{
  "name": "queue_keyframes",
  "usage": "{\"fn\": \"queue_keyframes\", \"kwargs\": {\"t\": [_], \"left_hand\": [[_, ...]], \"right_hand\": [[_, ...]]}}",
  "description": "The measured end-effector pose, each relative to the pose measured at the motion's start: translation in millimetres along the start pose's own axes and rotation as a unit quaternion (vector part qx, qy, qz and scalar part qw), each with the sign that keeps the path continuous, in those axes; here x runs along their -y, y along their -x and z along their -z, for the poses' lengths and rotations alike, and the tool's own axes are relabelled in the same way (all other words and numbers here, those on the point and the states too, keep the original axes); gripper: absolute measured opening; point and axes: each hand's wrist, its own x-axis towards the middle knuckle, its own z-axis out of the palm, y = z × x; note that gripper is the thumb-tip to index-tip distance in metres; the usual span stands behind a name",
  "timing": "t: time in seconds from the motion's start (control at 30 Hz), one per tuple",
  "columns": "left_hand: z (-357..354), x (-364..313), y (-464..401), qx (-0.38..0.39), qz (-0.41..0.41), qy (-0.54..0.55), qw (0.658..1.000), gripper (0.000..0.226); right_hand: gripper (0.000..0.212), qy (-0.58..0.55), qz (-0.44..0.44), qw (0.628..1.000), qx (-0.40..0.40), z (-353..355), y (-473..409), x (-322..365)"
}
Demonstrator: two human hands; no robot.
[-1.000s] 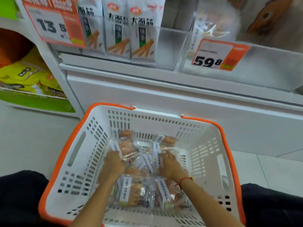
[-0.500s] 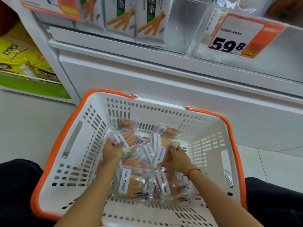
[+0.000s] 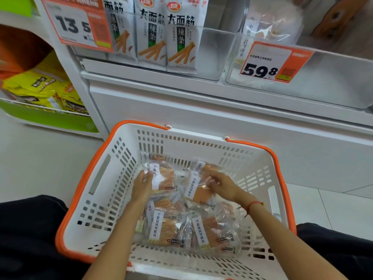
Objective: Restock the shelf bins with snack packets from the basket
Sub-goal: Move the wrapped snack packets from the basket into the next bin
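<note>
While both arms reach down into the basket, the scene reads left to right like this:

Far left shelf: yellow bags [image 3: 43, 87] lie behind a green front panel [image 3: 50, 118], low by the floor.

Left price tag: an orange card [image 3: 77, 23] marked 13.5 hangs on the front of the upper shelf.

Left bin: a clear bin [image 3: 210, 51] holds white stick-snack bags [image 3: 181, 37] standing upright in a row; its right part shows none.

Basket: a white basket [image 3: 105, 201] with an orange rim sits on the pale floor just in front of the shelf base.

Left hand: the left hand [image 3: 142, 184] is inside the basket, fingers curled on the edge of a clear packet [image 3: 163, 176] with a white label.

Snack packets: a loose pile of clear snack packets [image 3: 181, 225] with orange contents covers the basket bottom.

Right hand: the right hand [image 3: 224, 184] pinches another packet [image 3: 198, 190] near the pile's middle; a red string [image 3: 253, 204] circles the wrist.

Right bin: a second clear bin [image 3: 333, 77] carries a tag [image 3: 270, 61] marked 59.8, with a similar packet [image 3: 268, 23] at its back left.
</note>
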Motion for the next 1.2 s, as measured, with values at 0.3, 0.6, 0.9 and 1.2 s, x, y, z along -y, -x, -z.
{"fn": "queue_keyframes", "kwargs": {"t": [0.3,0.6,0.9,1.2], "left_hand": [[-22.1,-23.9,27.5,0.118,0.022,-0.055,0.991,0.038],[-32.2,-25.8,36.3,0.215,0.014,-0.024,0.976,0.067],[-25.4,-15.2,24.8,0.185,0.033,-0.046,0.981,0.063],[-0.5,-10.6,4.1,0.079,0.098,0.090,0.988,0.027]], "right_hand": [[0.019,0.009,0.071,0.997,0.016,13.4,-2.9,45.9],[0.019,-0.037,0.048,0.988,-0.144,-10.3,-3.9,26.9],[0.042,0.033,0.090,0.982,-0.163,-24.4,-12.2,18.4],[0.077,0.312,-0.061,0.931,0.176,-50.8,27.1,-39.5]]}}
